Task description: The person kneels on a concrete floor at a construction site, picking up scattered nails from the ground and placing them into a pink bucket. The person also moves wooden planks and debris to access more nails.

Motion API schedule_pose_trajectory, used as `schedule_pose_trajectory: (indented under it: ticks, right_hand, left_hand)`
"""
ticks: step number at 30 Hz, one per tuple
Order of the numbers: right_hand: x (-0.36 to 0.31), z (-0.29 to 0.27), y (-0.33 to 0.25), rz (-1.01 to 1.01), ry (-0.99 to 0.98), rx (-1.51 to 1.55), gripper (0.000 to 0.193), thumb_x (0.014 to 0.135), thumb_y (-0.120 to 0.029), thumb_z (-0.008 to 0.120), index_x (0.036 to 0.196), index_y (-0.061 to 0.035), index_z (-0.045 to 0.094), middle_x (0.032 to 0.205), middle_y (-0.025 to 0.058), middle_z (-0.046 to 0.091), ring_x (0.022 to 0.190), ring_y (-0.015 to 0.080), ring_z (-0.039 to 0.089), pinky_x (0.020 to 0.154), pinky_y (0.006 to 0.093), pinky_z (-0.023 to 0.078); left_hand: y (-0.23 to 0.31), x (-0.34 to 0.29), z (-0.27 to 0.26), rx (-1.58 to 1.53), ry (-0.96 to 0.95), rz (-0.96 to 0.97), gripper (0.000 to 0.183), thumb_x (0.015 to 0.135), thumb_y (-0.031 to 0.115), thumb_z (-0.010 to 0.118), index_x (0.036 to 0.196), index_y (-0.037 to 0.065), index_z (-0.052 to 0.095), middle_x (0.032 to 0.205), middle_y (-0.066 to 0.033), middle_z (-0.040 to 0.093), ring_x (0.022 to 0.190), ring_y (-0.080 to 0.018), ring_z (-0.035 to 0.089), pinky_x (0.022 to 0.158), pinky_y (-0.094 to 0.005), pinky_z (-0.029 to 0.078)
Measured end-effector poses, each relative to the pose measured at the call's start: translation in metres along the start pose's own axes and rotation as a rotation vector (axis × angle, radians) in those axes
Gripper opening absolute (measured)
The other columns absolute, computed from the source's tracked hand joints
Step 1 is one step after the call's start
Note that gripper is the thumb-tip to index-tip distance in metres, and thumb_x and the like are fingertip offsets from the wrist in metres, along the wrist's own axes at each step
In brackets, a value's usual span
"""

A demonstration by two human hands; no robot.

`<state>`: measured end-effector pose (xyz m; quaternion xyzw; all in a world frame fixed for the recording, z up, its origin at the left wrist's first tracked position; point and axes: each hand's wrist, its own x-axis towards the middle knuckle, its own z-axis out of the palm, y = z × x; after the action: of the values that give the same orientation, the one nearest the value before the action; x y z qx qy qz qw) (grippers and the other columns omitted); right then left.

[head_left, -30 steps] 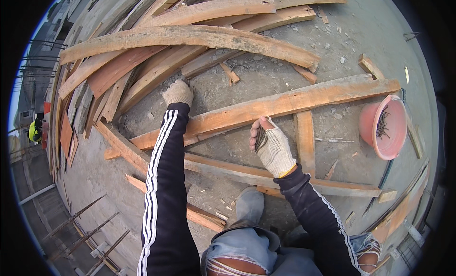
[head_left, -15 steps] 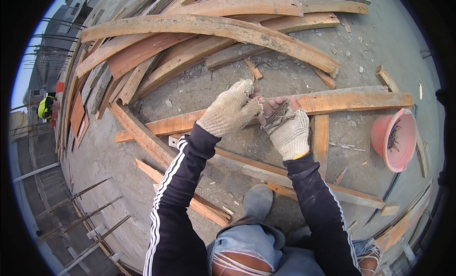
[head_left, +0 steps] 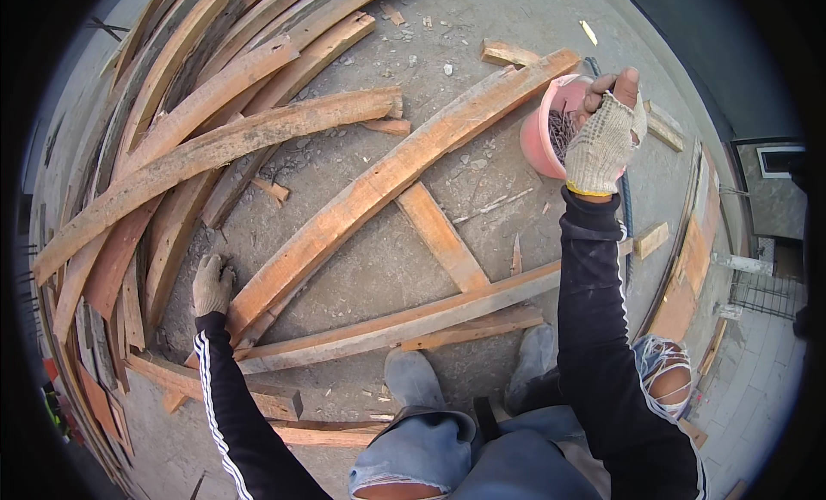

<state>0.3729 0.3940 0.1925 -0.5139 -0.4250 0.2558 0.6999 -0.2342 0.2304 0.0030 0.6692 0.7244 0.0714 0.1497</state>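
My right hand (head_left: 605,138), in a knitted glove with bare fingertips, is over the rim of a pink bucket (head_left: 538,138). Its fingers are partly spread, and no nails show in it. Inside the bucket lies a heap of nails (head_left: 562,132). My left hand (head_left: 212,285), also gloved, hangs low near the left end of a long wooden beam (head_left: 370,186). Its fingers are loosely apart over the concrete, and nothing shows in them. Whether it touches the floor I cannot tell.
A pile of planks (head_left: 215,147) fills the left side. A short crosspiece (head_left: 443,237) joins the long beam to a lower beam (head_left: 404,326) in front of my boots (head_left: 413,378). Wood scraps and a dark rebar (head_left: 627,216) lie near the bucket.
My hands have parted: the right went right with its nails to the bucket, the left down to the left. The nails no longer show in my right hand. The view has turned right.
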Motion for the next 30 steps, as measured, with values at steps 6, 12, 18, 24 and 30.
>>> schedule_pose_trajectory:
  ticks: [6, 12, 18, 24, 30]
  right_hand:
    - [0.028, -0.059, 0.041, -0.055, 0.046, -1.101, 0.073, 0.103, -0.065, 0.049, 0.129, 0.0004, 0.067, 0.128, 0.0247, 0.064, 0.123, 0.0408, 0.061, 0.108, 0.0457, 0.045]
    - [-0.032, -0.006, 0.059, -0.102, -0.071, -0.728, 0.059, 0.104, -0.053, 0.061, 0.123, 0.0032, 0.068, 0.117, 0.0144, 0.067, 0.102, 0.0263, 0.065, 0.092, 0.0388, 0.050]
    - [-0.120, 0.119, 0.068, -0.311, -0.855, -0.500, 0.031, 0.105, -0.031, 0.066, 0.105, -0.0004, 0.070, 0.091, 0.0149, 0.064, 0.084, 0.0311, 0.065, 0.077, 0.0376, 0.051]
    - [-0.176, 0.252, 0.126, -0.386, -1.341, -0.841, 0.030, 0.097, -0.022, 0.060, 0.122, -0.0076, 0.068, 0.123, 0.0199, 0.068, 0.114, 0.0401, 0.066, 0.098, 0.0490, 0.053]
    - [-0.185, 0.282, 0.161, -0.373, -1.435, -1.046, 0.042, 0.092, -0.020, 0.064, 0.132, -0.0108, 0.068, 0.150, 0.0205, 0.057, 0.128, 0.0388, 0.062, 0.107, 0.0474, 0.051]
  left_hand:
    - [-0.015, 0.000, 0.011, -0.001, -0.004, -0.060, 0.019, 0.087, 0.019, 0.069, 0.096, 0.004, 0.061, 0.103, -0.0219, 0.064, 0.100, -0.0452, 0.065, 0.084, -0.0518, 0.052]
    - [-0.025, -0.011, 0.004, 0.014, 0.082, -0.209, 0.027, 0.087, 0.026, 0.074, 0.096, 0.004, 0.060, 0.099, -0.0220, 0.066, 0.096, -0.0441, 0.066, 0.083, -0.0518, 0.052]
    - [-0.047, -0.032, -0.001, -0.062, 0.134, -0.277, 0.026, 0.087, 0.021, 0.072, 0.102, 0.004, 0.059, 0.101, -0.0207, 0.067, 0.097, -0.0439, 0.067, 0.085, -0.0506, 0.053]
    - [-0.049, -0.031, -0.001, 0.014, 0.046, -0.186, 0.023, 0.086, 0.017, 0.071, 0.105, 0.006, 0.065, 0.107, -0.0183, 0.066, 0.102, -0.0433, 0.066, 0.087, -0.0510, 0.054]
    - [-0.043, -0.030, -0.007, -0.007, 0.126, -0.181, 0.021, 0.083, 0.014, 0.073, 0.100, 0.007, 0.065, 0.107, -0.0160, 0.065, 0.104, -0.0410, 0.064, 0.087, -0.0508, 0.054]
